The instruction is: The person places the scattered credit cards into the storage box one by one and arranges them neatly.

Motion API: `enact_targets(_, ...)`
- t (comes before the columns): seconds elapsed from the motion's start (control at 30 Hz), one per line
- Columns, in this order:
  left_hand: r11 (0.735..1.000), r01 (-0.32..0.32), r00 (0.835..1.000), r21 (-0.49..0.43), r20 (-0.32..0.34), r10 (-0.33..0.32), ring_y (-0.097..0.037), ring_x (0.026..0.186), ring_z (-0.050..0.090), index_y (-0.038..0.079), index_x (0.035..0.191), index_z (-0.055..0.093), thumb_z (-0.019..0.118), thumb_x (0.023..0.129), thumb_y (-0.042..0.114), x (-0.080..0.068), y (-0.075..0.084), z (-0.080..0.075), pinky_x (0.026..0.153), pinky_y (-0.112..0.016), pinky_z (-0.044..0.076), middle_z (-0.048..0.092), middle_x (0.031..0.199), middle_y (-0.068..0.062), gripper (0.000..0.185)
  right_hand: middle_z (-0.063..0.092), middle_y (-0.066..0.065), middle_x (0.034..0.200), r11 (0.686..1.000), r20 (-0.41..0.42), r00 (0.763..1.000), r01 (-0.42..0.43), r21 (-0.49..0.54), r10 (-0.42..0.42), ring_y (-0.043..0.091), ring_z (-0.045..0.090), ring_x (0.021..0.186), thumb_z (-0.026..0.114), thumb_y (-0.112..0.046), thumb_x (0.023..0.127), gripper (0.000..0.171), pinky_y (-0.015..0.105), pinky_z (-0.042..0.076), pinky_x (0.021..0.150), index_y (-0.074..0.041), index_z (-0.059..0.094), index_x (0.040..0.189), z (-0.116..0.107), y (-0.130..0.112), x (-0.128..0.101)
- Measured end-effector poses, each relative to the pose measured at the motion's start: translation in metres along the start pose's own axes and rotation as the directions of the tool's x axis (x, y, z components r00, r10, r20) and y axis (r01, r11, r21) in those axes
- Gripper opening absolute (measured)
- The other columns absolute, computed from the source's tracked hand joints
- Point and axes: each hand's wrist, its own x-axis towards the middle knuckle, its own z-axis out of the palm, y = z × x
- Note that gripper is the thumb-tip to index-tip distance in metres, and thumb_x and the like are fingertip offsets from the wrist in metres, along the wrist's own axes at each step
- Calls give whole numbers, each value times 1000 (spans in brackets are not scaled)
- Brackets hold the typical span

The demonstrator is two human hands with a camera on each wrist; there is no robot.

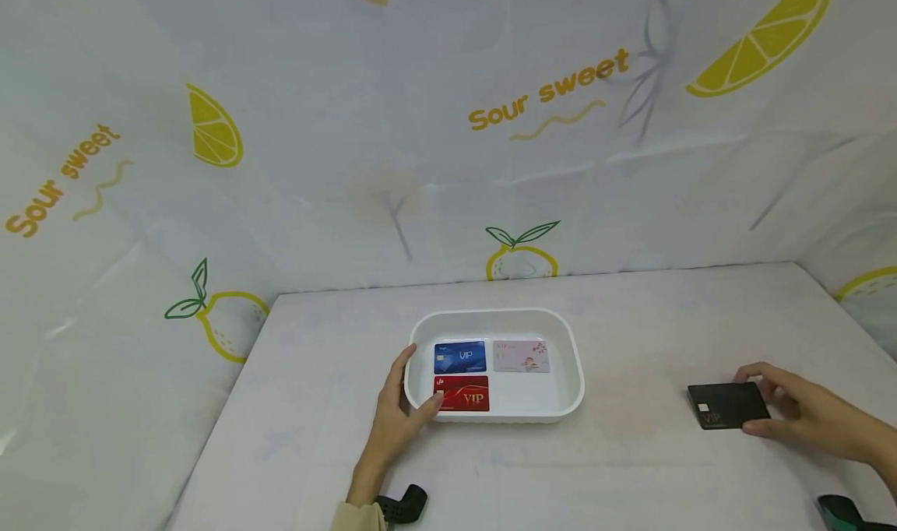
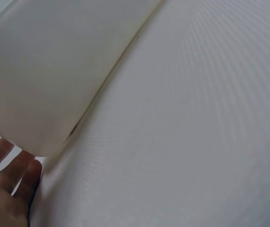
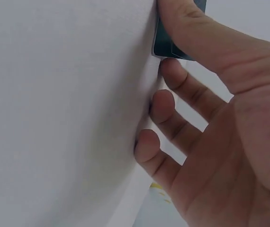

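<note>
My left hand (image 1: 397, 420) holds a white tray (image 1: 571, 375) by its left end, fingers along the outer wall and thumb over the front rim. In the left wrist view, the fingers (image 2: 14, 172) lie against the tray's end wall (image 2: 54, 71). Inside the tray lie a blue VIP card (image 1: 459, 357), a pink card (image 1: 522, 356) and a red VIP card (image 1: 466, 395), which the thumb tip overlaps. Far to the right, my right hand (image 1: 806, 410) pinches a black VIP card (image 1: 727, 406) at its right edge, thumb in front; its other fingertips (image 3: 162, 105) are close to the table.
The white table (image 1: 631, 344) reaches back to a pale backdrop (image 1: 315, 165) printed with lemons and lettering. Dark wrist straps (image 1: 402, 506) show at the lower edge of the head view. The tray's inner front right holds no card.
</note>
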Motion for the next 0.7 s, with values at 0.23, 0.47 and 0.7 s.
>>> enact_targets(0.23, 1000, -9, 1000, -12, 7, 9, -36, 119, 62, 6, 158, 32, 76, 85, 20, 1, 0, 0, 96, -32, 59, 49, 151, -23, 86, 48, -7, 87, 998, 16, 998, -56, -35, 56, -3, 36, 69, 87, -14, 78, 63, 21, 28, 59, -20, 48, 128, 2, -2, -3)
enact_targets(0.47, 999, -4, 1000, -37, 19, 5, -37, 121, 61, 7, 159, 31, 76, 85, 19, 1, 1, 0, 96, -25, 57, 49, 150, -23, 87, 47, -1, 89, 994, 4, 996, -88, -66, 89, -1, 35, 71, 87, -20, 79, 61, 21, 31, 59, -12, 55, 131, 4, -6, -3)
enact_targets(0.7, 1000, -11, 1000, -24, 16, 11, -36, 121, 61, 7, 159, 31, 77, 85, 19, 1, 1, 0, 95, -22, 55, 49, 151, -22, 87, 47, -26, 98, 991, -10, 992, -122, -60, 122, -2, 36, 76, 90, -25, 76, 63, 19, 33, 63, -2, 61, 128, 3, -5, -3)
